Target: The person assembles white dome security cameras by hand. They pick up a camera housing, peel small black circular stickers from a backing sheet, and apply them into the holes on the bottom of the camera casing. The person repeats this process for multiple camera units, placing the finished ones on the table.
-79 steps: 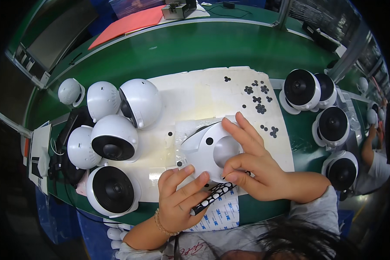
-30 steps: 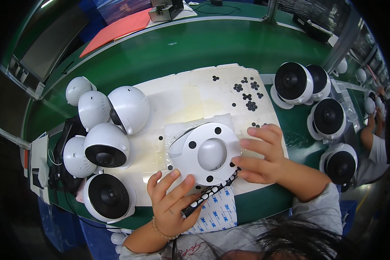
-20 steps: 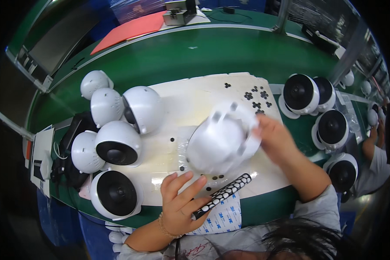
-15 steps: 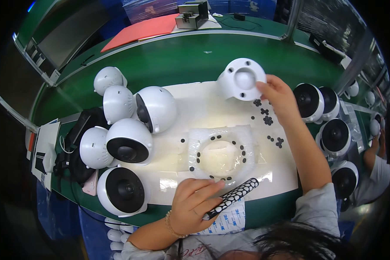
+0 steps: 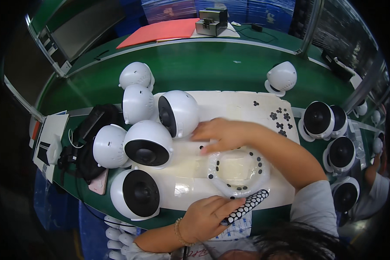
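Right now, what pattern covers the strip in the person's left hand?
White dots on black, on the strip in the left hand; head view.

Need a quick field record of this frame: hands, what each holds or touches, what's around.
left hand: holds a black strip with white dots at the near edge of the white pad
right hand: reaches across the pad toward the white dome unit, fingers spread; contact unclear
ring fixture: on the pad, empty centre, dark dots around it
left cluster: six white dome units, three with the dark face visible
far side: one dome unit on the green surface
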